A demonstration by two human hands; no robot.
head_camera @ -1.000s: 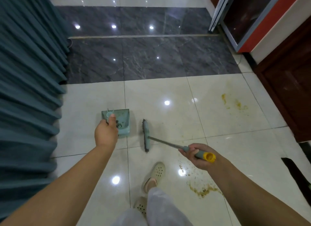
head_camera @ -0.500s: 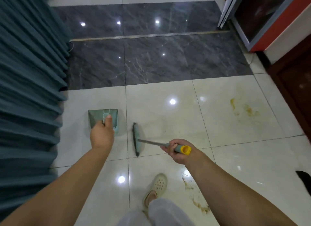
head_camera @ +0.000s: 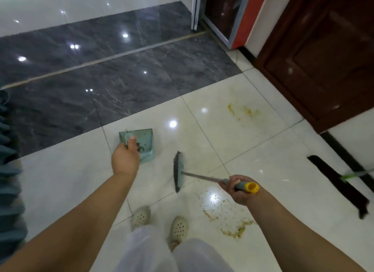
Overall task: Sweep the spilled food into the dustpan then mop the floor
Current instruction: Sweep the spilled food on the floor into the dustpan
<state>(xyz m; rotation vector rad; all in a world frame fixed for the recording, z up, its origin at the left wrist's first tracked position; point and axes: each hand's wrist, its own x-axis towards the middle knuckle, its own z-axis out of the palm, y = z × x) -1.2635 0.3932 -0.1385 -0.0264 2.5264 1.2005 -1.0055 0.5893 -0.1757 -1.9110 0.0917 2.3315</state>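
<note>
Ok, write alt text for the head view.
A person's left hand holds a teal dustpan while the right hand grips a broom; yellowish food spill smears the cream floor tiles near their feet.

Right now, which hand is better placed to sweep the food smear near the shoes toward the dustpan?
The right hand: it grips the broom, and the smear lies just beneath it. The left hand holds the dustpan beyond the broom head.

Bare forearms, pale white trousers point(head_camera: 153, 251), cream perforated clogs point(head_camera: 179, 228).
</note>
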